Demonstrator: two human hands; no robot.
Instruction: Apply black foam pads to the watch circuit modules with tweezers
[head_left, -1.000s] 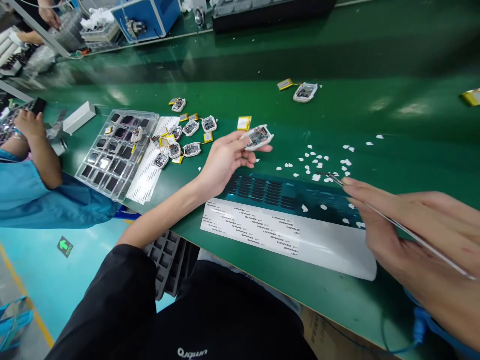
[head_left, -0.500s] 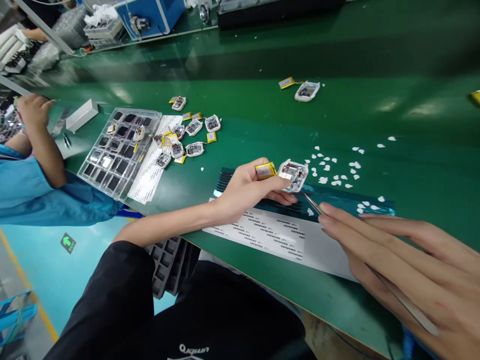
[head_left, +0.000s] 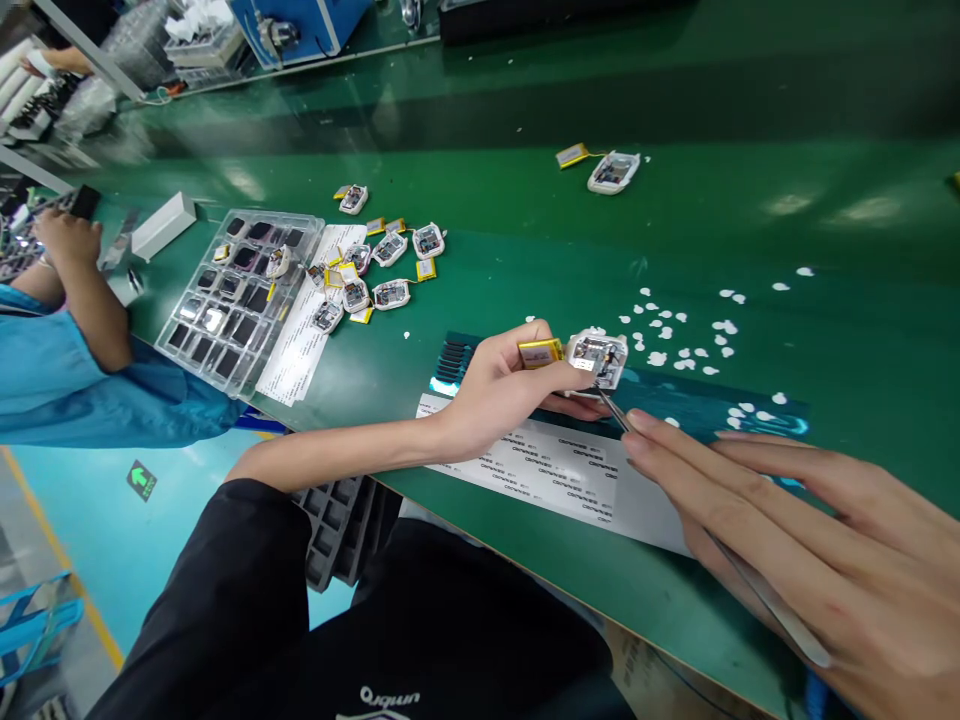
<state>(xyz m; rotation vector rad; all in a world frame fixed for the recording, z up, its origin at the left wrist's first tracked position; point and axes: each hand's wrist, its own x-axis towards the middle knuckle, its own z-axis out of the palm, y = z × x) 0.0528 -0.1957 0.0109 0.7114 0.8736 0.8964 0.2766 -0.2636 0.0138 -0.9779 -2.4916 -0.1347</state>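
My left hand (head_left: pixel 499 392) is closed on a white watch case (head_left: pixel 600 357) with its circuit board facing up. A yellow battery (head_left: pixel 540 352) joined to the case sits beside my thumb. Metal tweezers (head_left: pixel 613 408) are gripped in my right hand (head_left: pixel 780 530), and their tips reach the lower edge of the case by my left thumb. Whether the tips hold anything is too small to tell. Beneath my hands lie a blue film strip (head_left: pixel 660 398) with black strips at its left end and a printed white sheet (head_left: pixel 555 475).
Small white stickers (head_left: pixel 682 350) are scattered right of the case. Another watch case (head_left: pixel 613 173) lies farther back. To the left are several watch cases with batteries (head_left: pixel 390 293), a clear compartment tray (head_left: pixel 217 365) and a co-worker's arm (head_left: pixel 97 310). A blue machine (head_left: pixel 307 30) stands behind.
The tweezers have moved left, bringing their tips to the edge of the watch case. My left hand with the case sits slightly farther right in the picture.
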